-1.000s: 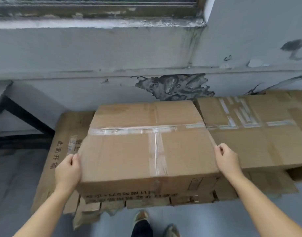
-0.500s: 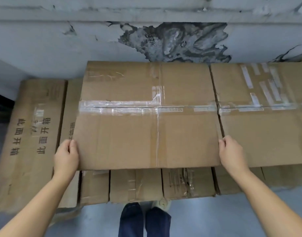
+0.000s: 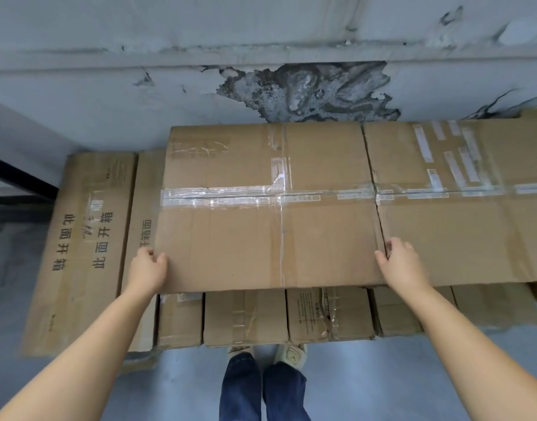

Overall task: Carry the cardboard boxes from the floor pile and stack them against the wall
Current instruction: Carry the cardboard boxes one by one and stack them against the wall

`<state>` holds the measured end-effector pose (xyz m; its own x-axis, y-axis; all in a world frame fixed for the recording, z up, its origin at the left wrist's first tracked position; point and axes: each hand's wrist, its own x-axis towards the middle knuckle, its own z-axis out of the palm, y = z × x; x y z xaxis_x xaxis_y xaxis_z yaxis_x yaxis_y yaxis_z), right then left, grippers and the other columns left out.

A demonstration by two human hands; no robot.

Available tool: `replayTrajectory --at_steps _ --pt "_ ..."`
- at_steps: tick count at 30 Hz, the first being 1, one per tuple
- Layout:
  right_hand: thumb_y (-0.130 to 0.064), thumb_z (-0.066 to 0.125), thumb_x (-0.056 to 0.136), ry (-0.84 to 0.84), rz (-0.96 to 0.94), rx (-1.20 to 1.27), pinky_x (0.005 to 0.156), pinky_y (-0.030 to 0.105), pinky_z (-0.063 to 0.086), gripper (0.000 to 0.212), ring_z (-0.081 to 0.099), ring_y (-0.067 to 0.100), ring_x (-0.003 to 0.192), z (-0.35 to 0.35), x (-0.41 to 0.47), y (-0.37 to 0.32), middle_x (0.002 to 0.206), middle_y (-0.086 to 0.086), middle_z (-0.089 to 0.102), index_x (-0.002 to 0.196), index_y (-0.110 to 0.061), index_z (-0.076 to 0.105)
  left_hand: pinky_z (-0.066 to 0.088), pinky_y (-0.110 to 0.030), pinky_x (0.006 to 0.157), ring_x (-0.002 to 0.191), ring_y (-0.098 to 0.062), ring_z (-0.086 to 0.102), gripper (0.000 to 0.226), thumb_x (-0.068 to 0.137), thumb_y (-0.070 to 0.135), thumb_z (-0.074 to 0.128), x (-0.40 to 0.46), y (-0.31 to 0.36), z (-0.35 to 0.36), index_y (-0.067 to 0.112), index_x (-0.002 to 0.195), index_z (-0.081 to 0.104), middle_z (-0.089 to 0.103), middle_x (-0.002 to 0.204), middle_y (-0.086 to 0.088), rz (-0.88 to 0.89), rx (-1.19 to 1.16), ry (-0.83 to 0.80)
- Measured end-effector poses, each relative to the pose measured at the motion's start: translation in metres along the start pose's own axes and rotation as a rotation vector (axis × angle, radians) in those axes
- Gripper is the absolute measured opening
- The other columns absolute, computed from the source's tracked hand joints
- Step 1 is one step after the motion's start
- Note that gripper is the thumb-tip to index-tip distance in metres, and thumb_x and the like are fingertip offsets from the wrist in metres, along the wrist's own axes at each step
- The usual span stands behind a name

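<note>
Grey floor (image 3: 382, 384) bears stacked cardboard boxes (image 3: 246, 317) against the wall (image 3: 109, 95).

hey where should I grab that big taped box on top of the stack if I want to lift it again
Grip the taped box by its two short side edges near the front corners, coming in from left and right, as the left hand and right hand do now. It is wide and flat, and its right side abuts the neighbouring box.

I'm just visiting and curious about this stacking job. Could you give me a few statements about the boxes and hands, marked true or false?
1. Both hands hold the taped box, the left hand and right hand at opposite sides. True.
2. The box sits on the bare floor. False: it lies on other boxes.
3. The wall behind has peeling paint. True.
4. No box lies right of it. False: a neighbouring box abuts it.
</note>
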<state>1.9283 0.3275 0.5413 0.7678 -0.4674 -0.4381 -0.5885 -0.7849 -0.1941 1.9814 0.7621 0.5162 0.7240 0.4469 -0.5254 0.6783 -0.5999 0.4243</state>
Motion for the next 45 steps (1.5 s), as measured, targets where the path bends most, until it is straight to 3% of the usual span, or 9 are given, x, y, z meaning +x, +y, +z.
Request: replayTrajectory --at_steps 3,7,11,16,23,31,35,38,45 --pt "-0.026 0.049 0.098 -0.06 -0.119 0.191 0.083 0.036 0.047 0.043 0.056 0.022 0.1 -0.024 -0.037 -0.003 0.12 0.009 0.053 0.137 -0.011 0.043 0.037 -0.045 0.102 0.124 -0.034 0.044 0.051 0.095 0.017 0.048 -0.037 0.023 -0.018 0.009 0.143 0.034 0.041 0.14 -0.02 0.165 -0.014 0.018" --pt "-0.027 0.052 0.096 -0.076 -0.213 0.493 0.071 0.015 0.04 0.037 0.056 0.0 0.089 -0.057 -0.104 -0.005 0.106 -0.01 0.056 0.132 -0.021 0.048 0.039 -0.03 0.094 0.114 -0.016 0.051 0.037 0.098 0.022 0.047 -0.104 0.04 -0.05 0.021 0.135 0.044 0.053 0.128 -0.003 0.428 -0.223 -0.075" --pt "-0.025 0.051 0.096 -0.044 -0.206 0.796 0.084 0.026 0.05 0.025 0.064 0.001 0.093 -0.072 -0.182 -0.007 0.108 -0.008 0.062 0.117 -0.039 0.051 0.048 -0.03 0.092 0.106 -0.006 0.059 0.024 0.098 0.02 0.045 -0.169 0.033 -0.082 0.034 0.117 0.051 0.063 0.11 0.008 0.515 -0.422 -0.242" --pt "-0.018 0.044 0.099 0.026 -0.101 1.055 0.074 0.014 0.052 0.025 0.066 0.001 0.089 -0.051 -0.283 -0.015 0.107 -0.003 0.064 0.121 -0.027 0.051 0.052 -0.023 0.076 0.091 -0.008 0.066 0.023 0.098 0.016 0.043 -0.218 0.013 -0.114 0.028 0.112 0.058 0.068 0.098 0.002 0.573 -0.504 -0.363" --pt "-0.012 0.039 0.099 0.328 0.187 1.402 0.063 0.018 0.055 0.025 0.069 0.008 0.079 -0.014 -0.399 -0.003 0.1 0.005 0.069 0.111 -0.024 0.057 0.052 -0.034 0.081 0.088 -0.015 0.067 0.024 0.097 0.012 0.043 -0.247 0.001 -0.142 0.019 0.11 0.062 0.07 0.093 0.0 0.766 -0.399 -0.557" --pt "-0.007 0.041 0.095 0.77 0.411 1.391 0.067 0.017 0.054 0.028 0.068 0.005 0.078 0.018 -0.515 0.033 0.1 0.003 0.068 0.112 -0.025 0.055 0.053 -0.027 0.083 0.089 -0.016 0.067 0.028 0.088 0.024 0.045 -0.315 0.019 -0.126 0.017 0.108 0.064 0.07 0.096 -0.002 1.025 -0.25 -0.869" --pt "-0.033 0.047 0.082 0.939 0.531 1.333 0.079 0.027 0.051 0.035 0.068 0.005 0.084 0.034 -0.581 0.055 0.098 -0.003 0.069 0.116 -0.029 0.054 0.053 -0.03 0.082 0.086 -0.017 0.068 0.026 0.091 0.017 0.044 -0.377 0.016 -0.093 0.015 0.108 0.064 0.071 0.094 -0.005 1.157 -0.149 -1.058" --pt "-0.04 0.048 0.079 1.074 0.625 1.301 0.079 0.024 0.052 0.038 0.067 0.003 0.089 0.051 -0.646 0.077 0.099 -0.014 0.067 0.116 -0.034 0.053 0.054 -0.022 0.076 0.081 -0.012 0.068 0.027 0.095 0.003 0.042 -0.437 -0.003 -0.065 0.017 0.106 0.063 0.072 0.093 -0.002 1.263 -0.063 -1.191" --pt "-0.008 0.046 0.093 1.349 0.935 1.286 0.071 0.02 0.054 0.03 0.068 0.008 0.081 0.13 -0.832 0.137 0.097 -0.001 0.07 0.113 -0.028 0.057 0.056 -0.022 0.068 0.073 -0.013 0.068 0.03 0.095 -0.005 0.039 -0.601 -0.121 -0.011 0.012 0.101 0.063 0.069 0.085 -0.011 1.277 0.003 -1.537"
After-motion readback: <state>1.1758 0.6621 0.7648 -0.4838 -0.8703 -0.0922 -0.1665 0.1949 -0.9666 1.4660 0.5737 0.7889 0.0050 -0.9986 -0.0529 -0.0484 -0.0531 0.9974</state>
